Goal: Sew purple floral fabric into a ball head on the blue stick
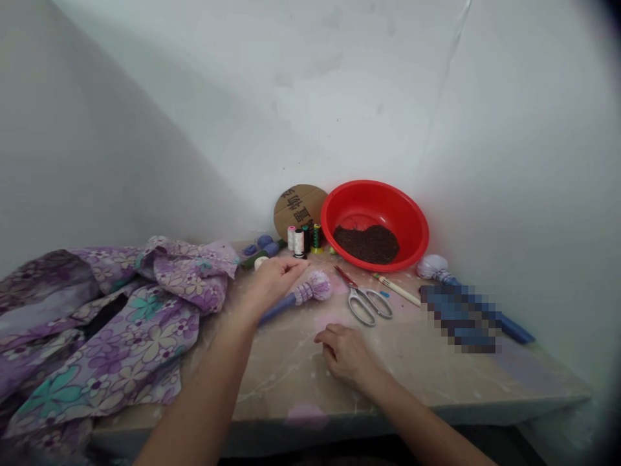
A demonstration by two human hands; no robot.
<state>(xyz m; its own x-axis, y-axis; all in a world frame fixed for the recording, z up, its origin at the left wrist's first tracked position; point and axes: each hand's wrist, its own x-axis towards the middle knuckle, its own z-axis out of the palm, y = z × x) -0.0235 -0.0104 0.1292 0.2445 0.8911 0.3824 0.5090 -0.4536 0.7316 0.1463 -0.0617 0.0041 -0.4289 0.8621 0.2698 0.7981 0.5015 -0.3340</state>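
My left hand [277, 279] hovers over the table with its fingertips pinched together. Anything in that pinch is too small to make out. Just below it lies a blue stick [280, 309] with a floral cloth ball [320, 285] bound to its end by dark thread. My right hand [345, 353] is low over the table in front of the ball, fingers curled in and thumb close to them; what they may hold does not show. Scissors [361, 301] with silver handles and red near the blades lie beyond my right hand. A white roll [261, 262] is partly hidden behind my left hand.
Purple floral cloth [145, 323] is heaped at the left. Thread spools [299, 242] stand at the back before a cardboard disc [298, 204]. A red basin [412, 226] holds dark grains. Rightward are a pale pen-like stick [400, 290], another cloth-headed stick [433, 266] and a blurred patch.
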